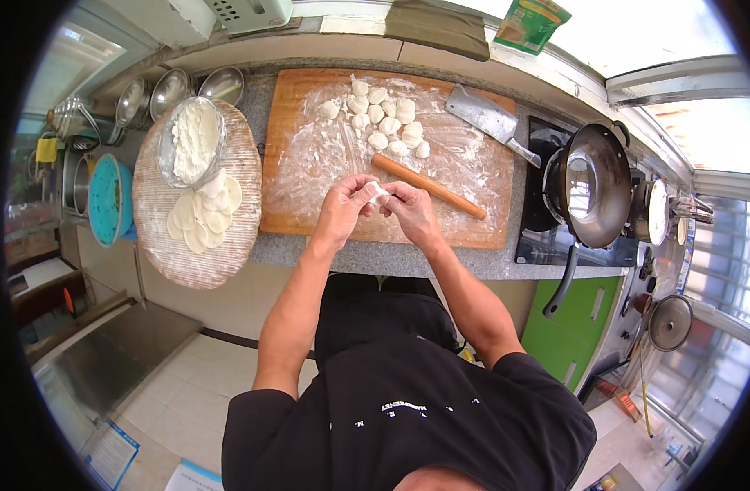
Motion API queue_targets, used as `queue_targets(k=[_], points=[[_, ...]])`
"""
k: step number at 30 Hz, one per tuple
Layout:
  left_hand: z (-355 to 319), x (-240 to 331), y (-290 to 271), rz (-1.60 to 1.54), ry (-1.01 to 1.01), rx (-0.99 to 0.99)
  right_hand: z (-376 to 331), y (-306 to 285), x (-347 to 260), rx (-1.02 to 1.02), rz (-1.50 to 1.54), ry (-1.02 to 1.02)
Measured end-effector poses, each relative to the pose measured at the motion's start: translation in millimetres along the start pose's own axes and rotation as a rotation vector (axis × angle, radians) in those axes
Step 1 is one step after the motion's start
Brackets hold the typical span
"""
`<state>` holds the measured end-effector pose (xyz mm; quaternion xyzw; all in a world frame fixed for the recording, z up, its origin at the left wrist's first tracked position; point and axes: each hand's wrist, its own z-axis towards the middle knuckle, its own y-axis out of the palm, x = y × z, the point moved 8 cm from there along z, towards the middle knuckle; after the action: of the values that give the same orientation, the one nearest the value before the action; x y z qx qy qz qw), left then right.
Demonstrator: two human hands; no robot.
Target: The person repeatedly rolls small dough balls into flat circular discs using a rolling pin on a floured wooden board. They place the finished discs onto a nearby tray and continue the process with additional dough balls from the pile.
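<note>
Over one board point(295, 102) | two hands point(341, 208) point(415, 214) | one dough piece point(377, 191) held

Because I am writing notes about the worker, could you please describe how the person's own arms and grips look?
The left grip and right grip are bare five-fingered hands, without gloves; I see no watch or bracelet. The forearms are uncovered too. Plain black short sleeves cover the upper arms, part of a black shirt with small white lettering.
</note>
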<state>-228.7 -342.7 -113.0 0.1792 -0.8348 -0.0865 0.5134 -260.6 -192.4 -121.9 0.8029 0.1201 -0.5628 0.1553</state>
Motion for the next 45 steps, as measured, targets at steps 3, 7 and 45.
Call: queue_targets(k=[3, 7, 45], points=[[3.5, -19.9, -4.2, -0.166, -0.147, -0.136, -1.1, 3.1, -4.2, -0.078, 0.237, 0.031], [-2.4, -29.3, 6.9, -0.406, -0.313, -0.265, -2.5, 6.9, -15.2, -0.144, 0.397, -0.019], [-16.3, -15.8, 8.6, 0.222, -0.062, 0.138, -19.0, 1.2, -37.8, 0.273, -0.687, -0.478]])
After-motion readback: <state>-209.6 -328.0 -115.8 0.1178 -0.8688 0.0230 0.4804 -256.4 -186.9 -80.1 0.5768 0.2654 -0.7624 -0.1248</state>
